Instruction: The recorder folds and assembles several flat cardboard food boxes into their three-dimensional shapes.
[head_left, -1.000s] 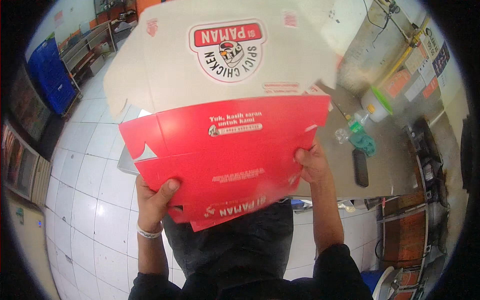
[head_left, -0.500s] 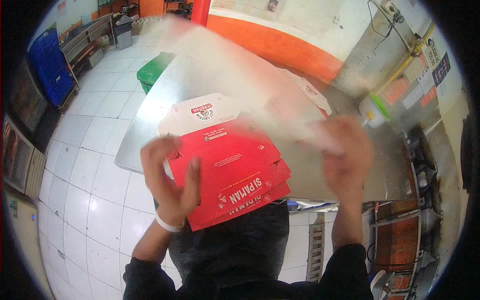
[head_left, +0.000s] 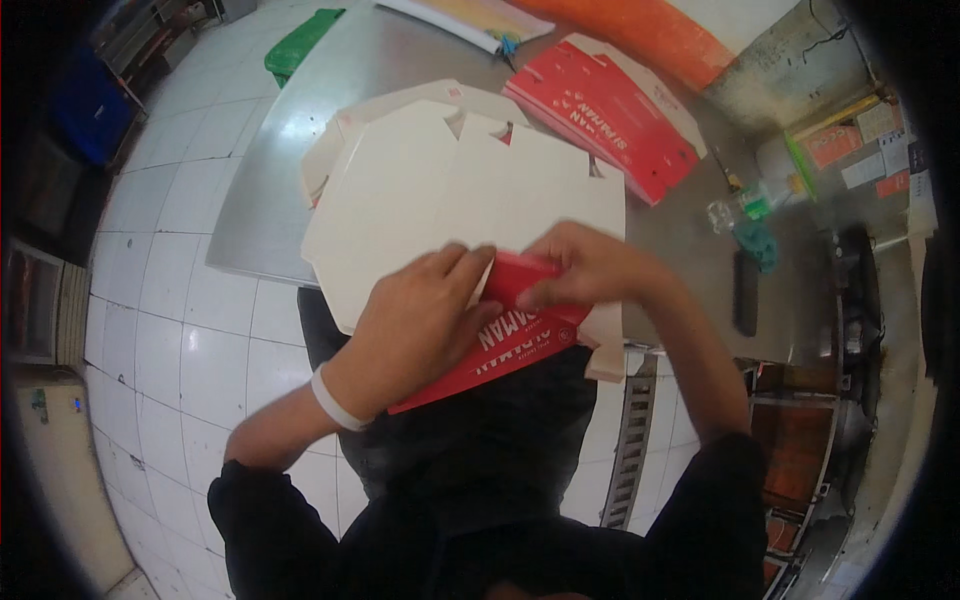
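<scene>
A flat cardboard box blank (head_left: 400, 215) lies pale inside up on top of a pile of like blanks. Its near edge is bent up, showing a red flap (head_left: 518, 275) between my hands. My left hand (head_left: 425, 305) grips that edge, fingers curled over it. From the right, my right hand (head_left: 590, 268) pinches the red flap between thumb and fingers. Under my hands, the red printed side of a lower blank (head_left: 500, 365) shows at the table's near edge. Part of the pile is hidden by the top blank.
Another pile of red box blanks (head_left: 610, 115) sits at the far right of the metal table (head_left: 265, 190). A white-edged sheet (head_left: 455, 22) lies at the back. A teal cloth (head_left: 757, 245) and a dark bar-shaped object (head_left: 745, 292) are at right. A green bin (head_left: 300, 45) stands beyond the table.
My right hand has brought a blurred blank down onto the near pile, pale side up. My left hand, open before, has closed on its near edge. The view has shifted.
</scene>
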